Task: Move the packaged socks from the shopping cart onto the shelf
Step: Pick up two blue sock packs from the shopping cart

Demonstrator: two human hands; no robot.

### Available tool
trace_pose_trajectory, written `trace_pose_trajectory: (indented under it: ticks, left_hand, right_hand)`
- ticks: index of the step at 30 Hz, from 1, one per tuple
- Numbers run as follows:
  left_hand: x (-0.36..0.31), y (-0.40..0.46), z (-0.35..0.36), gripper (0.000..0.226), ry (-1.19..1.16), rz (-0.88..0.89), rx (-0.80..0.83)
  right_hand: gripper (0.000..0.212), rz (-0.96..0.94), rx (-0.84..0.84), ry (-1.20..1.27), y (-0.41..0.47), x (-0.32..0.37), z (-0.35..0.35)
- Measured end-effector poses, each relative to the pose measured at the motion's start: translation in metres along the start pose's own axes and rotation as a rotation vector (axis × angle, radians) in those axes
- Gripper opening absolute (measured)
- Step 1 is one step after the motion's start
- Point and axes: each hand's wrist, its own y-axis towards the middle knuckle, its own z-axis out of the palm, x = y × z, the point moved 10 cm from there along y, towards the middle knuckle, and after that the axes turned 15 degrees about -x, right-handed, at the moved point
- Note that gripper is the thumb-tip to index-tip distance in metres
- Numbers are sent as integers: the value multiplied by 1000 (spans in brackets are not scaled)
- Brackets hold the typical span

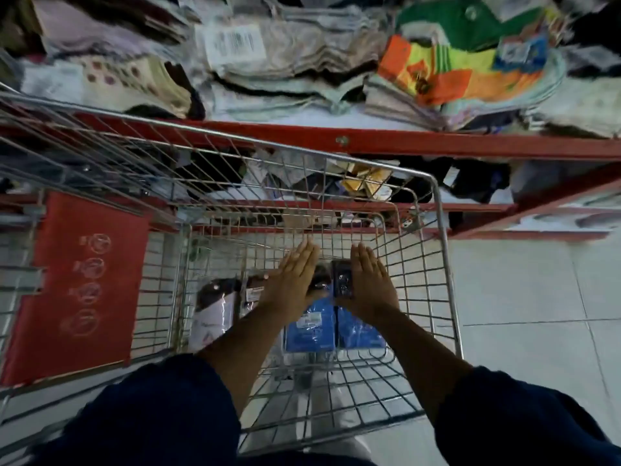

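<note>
Both hands, left hand [291, 276] and right hand [366, 283], flat with fingers pressed together, flank the sock packs [331, 316] on the cart [440, 230] floor near its far edge; I'd squeeze evenly before lifting to the shelf [403, 142].

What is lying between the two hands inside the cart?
In the head view, a dark sock package sits between the left hand and right hand.
</note>
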Motion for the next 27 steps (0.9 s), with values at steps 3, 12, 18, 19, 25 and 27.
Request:
trace_pose_trajectory:
  ticks: [3, 12, 18, 19, 25, 27]
  left_hand:
    - [5, -1, 45, 104, -70, -27, 383]
    - [10, 16, 54, 102, -190, -187, 577]
    - [1, -20, 14, 101, -109, -193, 376]
    - [0, -29, 6, 97, -105, -204, 336]
    - [-4, -50, -31, 70, 53, -136, 317]
    - [-10, -52, -44, 64, 91, -110, 324]
  right_hand:
    - [129, 9, 206, -72, 18, -12, 19]
    - [97, -68, 424, -204, 39, -7, 17]
    - [77, -185, 244, -228, 5, 24, -14]
    - [76, -182, 214, -188, -2, 27, -19]
    - [64, -297, 106, -289, -52, 38, -40]
    - [59, -334, 94, -305, -63, 44, -50]
